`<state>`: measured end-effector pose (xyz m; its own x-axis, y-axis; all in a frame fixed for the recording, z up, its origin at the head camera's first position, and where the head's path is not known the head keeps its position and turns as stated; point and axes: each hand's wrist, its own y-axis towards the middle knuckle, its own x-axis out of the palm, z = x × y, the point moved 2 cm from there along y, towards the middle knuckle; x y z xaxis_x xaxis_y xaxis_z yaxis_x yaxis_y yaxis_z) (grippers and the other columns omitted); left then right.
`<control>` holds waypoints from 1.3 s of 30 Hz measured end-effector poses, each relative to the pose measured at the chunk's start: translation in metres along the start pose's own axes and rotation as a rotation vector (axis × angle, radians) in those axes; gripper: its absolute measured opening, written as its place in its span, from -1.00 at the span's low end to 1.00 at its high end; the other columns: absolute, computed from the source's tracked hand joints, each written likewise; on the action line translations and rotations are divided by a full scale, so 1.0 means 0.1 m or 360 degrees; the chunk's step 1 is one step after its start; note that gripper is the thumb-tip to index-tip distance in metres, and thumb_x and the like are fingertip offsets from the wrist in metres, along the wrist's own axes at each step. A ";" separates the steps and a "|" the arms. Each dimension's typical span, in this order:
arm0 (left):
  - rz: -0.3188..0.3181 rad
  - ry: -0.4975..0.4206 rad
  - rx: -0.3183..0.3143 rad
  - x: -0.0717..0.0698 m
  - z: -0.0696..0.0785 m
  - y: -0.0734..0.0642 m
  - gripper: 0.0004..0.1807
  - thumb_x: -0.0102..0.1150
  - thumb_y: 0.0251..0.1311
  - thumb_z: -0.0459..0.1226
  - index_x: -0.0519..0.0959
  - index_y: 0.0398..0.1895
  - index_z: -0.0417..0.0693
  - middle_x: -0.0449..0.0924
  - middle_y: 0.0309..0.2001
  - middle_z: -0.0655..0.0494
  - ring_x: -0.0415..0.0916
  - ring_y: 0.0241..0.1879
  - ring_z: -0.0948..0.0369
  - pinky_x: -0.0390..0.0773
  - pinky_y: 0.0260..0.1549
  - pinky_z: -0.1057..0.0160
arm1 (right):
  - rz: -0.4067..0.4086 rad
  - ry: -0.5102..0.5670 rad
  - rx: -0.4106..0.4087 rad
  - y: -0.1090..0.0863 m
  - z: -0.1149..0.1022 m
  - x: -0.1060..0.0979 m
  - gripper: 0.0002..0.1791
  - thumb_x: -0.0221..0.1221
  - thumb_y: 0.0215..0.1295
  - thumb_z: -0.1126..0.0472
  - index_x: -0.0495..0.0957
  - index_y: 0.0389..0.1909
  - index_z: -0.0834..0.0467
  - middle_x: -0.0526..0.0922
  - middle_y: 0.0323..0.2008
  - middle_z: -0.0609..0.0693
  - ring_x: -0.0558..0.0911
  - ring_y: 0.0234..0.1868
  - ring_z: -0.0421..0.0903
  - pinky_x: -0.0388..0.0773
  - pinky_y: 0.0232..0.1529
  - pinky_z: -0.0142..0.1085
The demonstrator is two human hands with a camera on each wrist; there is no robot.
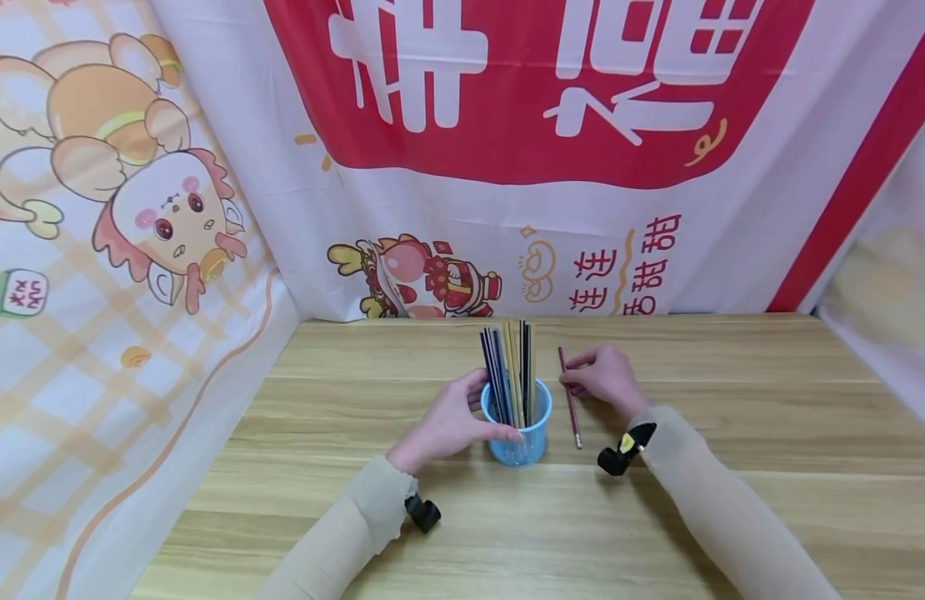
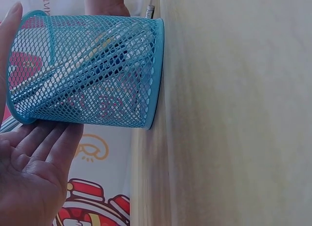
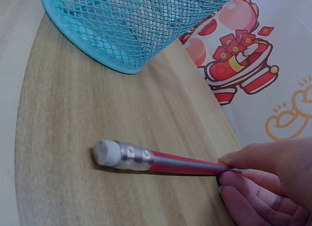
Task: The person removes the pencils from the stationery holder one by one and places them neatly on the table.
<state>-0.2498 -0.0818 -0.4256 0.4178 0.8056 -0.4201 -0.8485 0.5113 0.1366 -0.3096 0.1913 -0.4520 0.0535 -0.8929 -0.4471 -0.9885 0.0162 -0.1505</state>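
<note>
A light blue mesh pencil cup [image 1: 518,452] stands upright on the wooden table, with several dark, blue and yellowish pencils [image 1: 512,367] leaning in it. My left hand [image 1: 455,417] holds the cup from its left side, thumb at the near rim and fingers at the far side; the left wrist view shows those fingers along the mesh wall [image 2: 97,72]. To the right of the cup, my right hand [image 1: 607,379] pinches a red striped pencil [image 1: 572,414] between thumb and fingers. The pencil's white eraser end [image 3: 107,153] points toward me, close over the tabletop.
The wooden table [image 1: 792,433] reaches back to a white and red printed cloth [image 1: 507,200]. Another printed cloth [image 1: 230,383] borders its left side. Black wrist cameras [image 1: 422,512] sit on both sleeves, the right one [image 1: 616,460] close to the pencil's eraser end.
</note>
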 end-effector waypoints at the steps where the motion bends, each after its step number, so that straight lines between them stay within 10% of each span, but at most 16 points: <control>1: 0.0000 -0.0001 -0.0002 0.00 0.00 0.00 0.03 0.69 -0.16 -0.03 0.37 0.44 0.04 0.50 0.30 0.19 0.45 0.27 0.22 0.40 0.30 0.18 | 0.0005 0.0004 -0.0006 0.00 0.00 0.00 -0.64 0.42 0.21 0.32 0.67 0.01 0.38 0.76 -0.31 0.16 0.73 -0.39 -0.07 0.74 -0.34 -0.28; 21: -0.0010 0.0003 -0.0026 -0.01 0.02 -0.01 0.07 0.69 -0.17 -0.01 0.34 0.47 0.02 0.49 0.32 0.18 0.45 0.28 0.23 0.40 0.30 0.20 | 0.0085 0.0098 -0.0075 -0.01 0.02 -0.02 -0.50 0.39 0.28 0.18 0.58 0.14 0.39 0.76 -0.27 0.19 0.75 -0.36 -0.01 0.74 -0.33 -0.26; 31: -0.0003 -0.0059 0.0014 0.00 0.02 0.00 0.02 0.69 -0.15 -0.09 0.37 0.44 -0.02 0.51 0.29 0.17 0.46 0.26 0.23 0.39 0.31 0.21 | 0.0175 0.0104 -0.0250 -0.22 -0.39 -0.16 -0.41 0.37 0.32 -0.01 0.57 0.22 0.27 0.73 -0.10 0.20 0.74 -0.12 0.15 0.69 -0.03 -0.01; 39: -0.0012 -0.0086 0.0011 -0.01 0.01 0.00 0.01 0.69 -0.14 -0.13 0.37 0.44 -0.02 0.51 0.30 0.17 0.46 0.27 0.22 0.39 0.31 0.21 | 0.0194 0.0201 -0.0332 -0.40 -0.65 -0.26 -0.33 0.39 0.27 -0.12 0.56 0.24 0.24 0.70 0.00 0.17 0.72 -0.07 0.02 0.69 0.00 -0.18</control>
<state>-0.2495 -0.0820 -0.4242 0.4415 0.8165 -0.3720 -0.8429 0.5195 0.1399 -0.2804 0.1842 -0.3768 -0.0726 -0.9393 -0.3352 -0.9950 0.0452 0.0887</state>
